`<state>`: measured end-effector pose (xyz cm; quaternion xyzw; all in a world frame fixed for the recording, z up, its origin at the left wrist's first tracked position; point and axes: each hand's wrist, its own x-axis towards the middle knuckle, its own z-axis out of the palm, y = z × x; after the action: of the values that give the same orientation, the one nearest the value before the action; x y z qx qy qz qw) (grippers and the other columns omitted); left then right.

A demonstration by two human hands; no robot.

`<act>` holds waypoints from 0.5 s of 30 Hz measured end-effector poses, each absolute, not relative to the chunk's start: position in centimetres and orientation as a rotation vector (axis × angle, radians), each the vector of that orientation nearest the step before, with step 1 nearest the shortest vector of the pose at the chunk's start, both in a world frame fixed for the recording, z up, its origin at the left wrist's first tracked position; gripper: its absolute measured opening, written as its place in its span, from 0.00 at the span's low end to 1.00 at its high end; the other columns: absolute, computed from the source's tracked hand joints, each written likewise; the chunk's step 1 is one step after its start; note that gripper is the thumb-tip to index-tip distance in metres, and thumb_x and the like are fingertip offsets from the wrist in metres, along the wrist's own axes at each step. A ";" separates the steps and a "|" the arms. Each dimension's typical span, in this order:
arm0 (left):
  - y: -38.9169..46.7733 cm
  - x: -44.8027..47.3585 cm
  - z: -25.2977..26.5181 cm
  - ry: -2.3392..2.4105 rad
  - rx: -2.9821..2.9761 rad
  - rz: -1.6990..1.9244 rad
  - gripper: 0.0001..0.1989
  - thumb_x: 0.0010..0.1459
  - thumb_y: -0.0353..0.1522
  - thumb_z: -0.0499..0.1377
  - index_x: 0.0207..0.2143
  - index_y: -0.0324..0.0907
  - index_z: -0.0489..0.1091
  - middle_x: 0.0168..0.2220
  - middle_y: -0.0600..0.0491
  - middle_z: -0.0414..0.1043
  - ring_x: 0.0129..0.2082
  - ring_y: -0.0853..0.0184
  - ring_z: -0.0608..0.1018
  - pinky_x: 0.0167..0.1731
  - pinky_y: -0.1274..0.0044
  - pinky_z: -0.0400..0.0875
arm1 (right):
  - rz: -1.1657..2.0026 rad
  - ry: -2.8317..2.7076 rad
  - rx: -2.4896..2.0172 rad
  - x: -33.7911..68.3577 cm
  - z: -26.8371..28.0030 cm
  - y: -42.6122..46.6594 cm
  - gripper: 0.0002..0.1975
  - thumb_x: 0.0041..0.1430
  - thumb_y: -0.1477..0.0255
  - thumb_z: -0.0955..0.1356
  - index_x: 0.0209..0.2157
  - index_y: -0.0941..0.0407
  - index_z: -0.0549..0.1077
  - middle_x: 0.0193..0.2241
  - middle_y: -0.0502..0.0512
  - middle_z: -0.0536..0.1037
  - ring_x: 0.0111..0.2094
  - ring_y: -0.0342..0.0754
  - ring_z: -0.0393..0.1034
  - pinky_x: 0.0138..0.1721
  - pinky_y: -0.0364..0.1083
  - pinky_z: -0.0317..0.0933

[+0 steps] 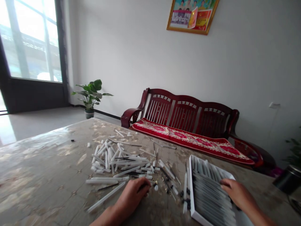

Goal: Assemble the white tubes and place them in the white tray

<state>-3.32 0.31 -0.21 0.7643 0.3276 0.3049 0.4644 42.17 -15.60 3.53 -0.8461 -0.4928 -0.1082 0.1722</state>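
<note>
Note blurred tubes (210,194) inside white box (192,192), cut off at bottom edge, right of centre; framed picture (192,17), cropped at top.

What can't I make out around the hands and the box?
All in the head view:
Left hand: curled fingers hide whether it holds anything.
Right hand: blur leaves any grip unclear.
White box: near end cut off by the picture's bottom edge.
Black pieces beside it: too small to identify.

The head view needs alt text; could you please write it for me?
A person's right hand is over a white box of slender tubes, the left hand beside loose white tubes on a patterned table; a red wooden bench stands behind.
</note>
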 end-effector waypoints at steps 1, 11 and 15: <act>0.2 -3.4 -0.1 0.810 1.935 0.755 0.09 0.58 0.35 0.55 0.31 0.42 0.74 0.25 0.55 0.74 0.27 0.67 0.75 0.30 0.79 0.65 | -0.280 -1.433 -2.383 41.8 3.8 -15.1 0.13 0.51 0.65 0.64 0.29 0.50 0.80 0.33 0.55 0.84 0.37 0.55 0.78 0.41 0.48 0.67; 0.8 -4.1 -0.1 0.788 2.171 0.725 0.09 0.57 0.28 0.55 0.34 0.44 0.76 0.34 0.54 0.80 0.35 0.66 0.78 0.37 0.80 0.66 | 0.207 -1.876 -2.020 22.1 6.4 -3.9 0.15 0.55 0.70 0.63 0.37 0.53 0.81 0.39 0.56 0.82 0.42 0.51 0.75 0.45 0.45 0.63; 1.9 -4.9 0.2 0.808 2.231 0.720 0.10 0.57 0.29 0.55 0.35 0.45 0.76 0.35 0.52 0.79 0.37 0.64 0.79 0.38 0.78 0.67 | 0.249 -1.877 -2.068 17.1 5.2 0.6 0.14 0.55 0.74 0.64 0.39 0.53 0.81 0.41 0.55 0.82 0.45 0.49 0.74 0.46 0.43 0.61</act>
<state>-4.91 1.87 0.15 0.8509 0.3081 0.2745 0.3251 17.15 0.61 5.23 -0.7272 -0.6597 0.0876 0.1681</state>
